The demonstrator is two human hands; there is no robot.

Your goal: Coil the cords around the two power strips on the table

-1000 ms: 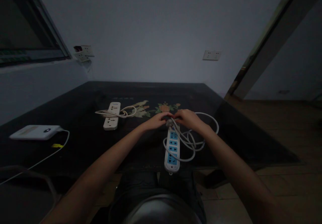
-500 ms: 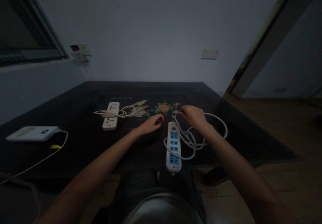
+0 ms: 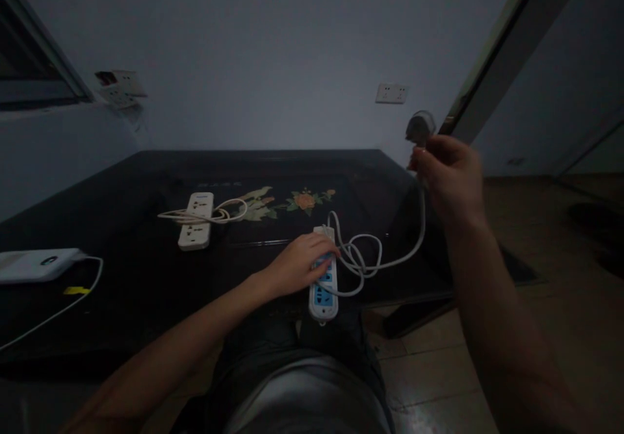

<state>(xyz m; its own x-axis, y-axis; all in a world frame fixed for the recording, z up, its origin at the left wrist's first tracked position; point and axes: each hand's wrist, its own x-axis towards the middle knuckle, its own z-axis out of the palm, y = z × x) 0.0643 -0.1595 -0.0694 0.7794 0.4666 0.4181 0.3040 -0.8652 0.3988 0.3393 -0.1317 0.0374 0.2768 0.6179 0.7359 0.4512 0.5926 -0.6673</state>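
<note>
Raised above the right side of the table, my right hand (image 3: 451, 174) pinches the cord just below a grey plug (image 3: 420, 127). From there the white cord (image 3: 420, 226) drops and runs to loose coils beside a white power strip with blue sockets (image 3: 323, 294). My left hand (image 3: 302, 262) lies across the middle of that strip, its fingers wrapped over the sockets and hiding some of them. The strip rests near the table's front edge.
On the dark table (image 3: 253, 278) with a flower print lies a second white power strip (image 3: 196, 223), its cord looped over it. A white power bank (image 3: 39, 265) with a cable sits at far left. A wall socket (image 3: 391, 93) is behind the table.
My right hand has lifted the plug up and to the right, drawing the cord out of its coils. My left hand has moved right onto the blue-socket strip and closed over it.
</note>
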